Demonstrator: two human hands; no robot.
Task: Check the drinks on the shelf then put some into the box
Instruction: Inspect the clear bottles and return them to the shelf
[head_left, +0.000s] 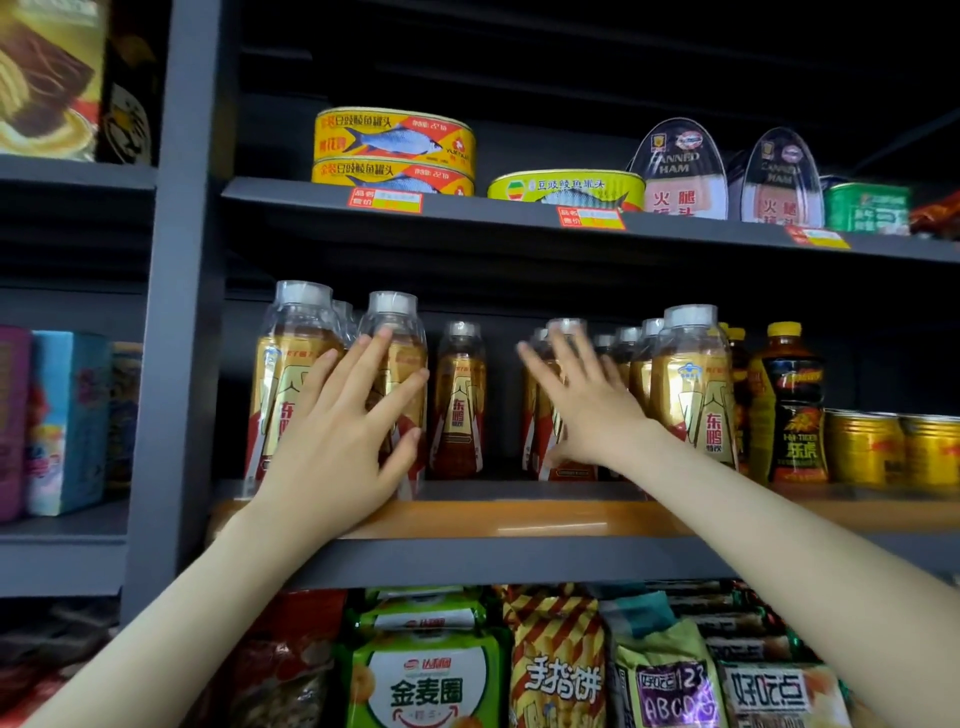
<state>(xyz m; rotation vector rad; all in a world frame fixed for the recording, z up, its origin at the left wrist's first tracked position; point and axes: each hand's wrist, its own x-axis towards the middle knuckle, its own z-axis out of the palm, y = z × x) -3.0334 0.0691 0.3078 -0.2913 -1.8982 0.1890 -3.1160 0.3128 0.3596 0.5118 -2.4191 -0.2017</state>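
Observation:
Several gold-labelled drink bottles with white caps stand on the middle shelf (519, 519). My left hand (343, 431) lies with spread, straight fingers against the second front bottle (400, 332), beside the leftmost bottle (291, 343). My right hand (582, 400) reaches with fingers spread over a bottle (566, 332) near the middle, touching its front. A lone bottle (460, 395) stands between the two hands. Another front bottle (693, 384) stands right of my right hand. No box is in view.
Yellow-capped dark bottles (789, 405) and gold cans (883, 447) fill the shelf's right end. Fish tins (395, 140) and ham cans (680, 171) sit on the shelf above. Snack bags (431, 675) are packed below. A grey upright post (176, 312) stands left.

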